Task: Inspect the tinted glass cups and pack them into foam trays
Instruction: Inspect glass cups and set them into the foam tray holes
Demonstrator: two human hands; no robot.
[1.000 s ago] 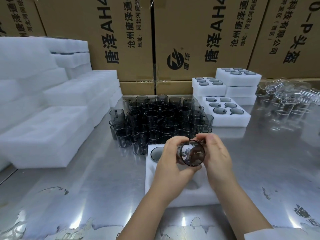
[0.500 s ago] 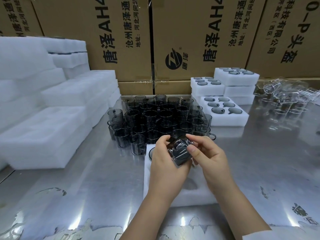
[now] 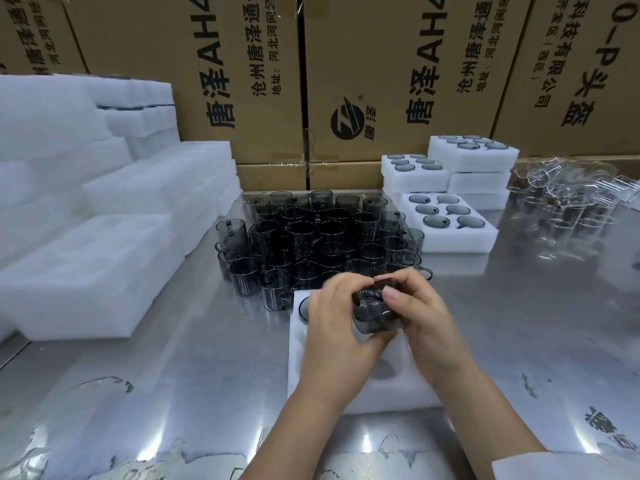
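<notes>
A: Where is the tinted glass cup [image 3: 372, 315] held?

B: It is gripped between both hands, above the far half of a foam tray [image 3: 346, 393]; it is tilted, though its exact attitude is blurred.

A: How are the hands set?

B: The left hand [image 3: 341, 320] is curled round the cup's left side; the right hand [image 3: 420, 320] is curled round its right side, with the thumb laid across the top.

A: What is placed around them?

B: A seated cup [image 3: 304, 308] is lodged in the tray's far-left pocket, partly hidden by the left hand; a cluster of tinted cups [image 3: 318, 237] is stood just beyond the tray on the metal surface [image 3: 173, 375]; filled trays [image 3: 446, 220] are stacked at the far right; empty foam [image 3: 86, 254] is piled at the left.
</notes>
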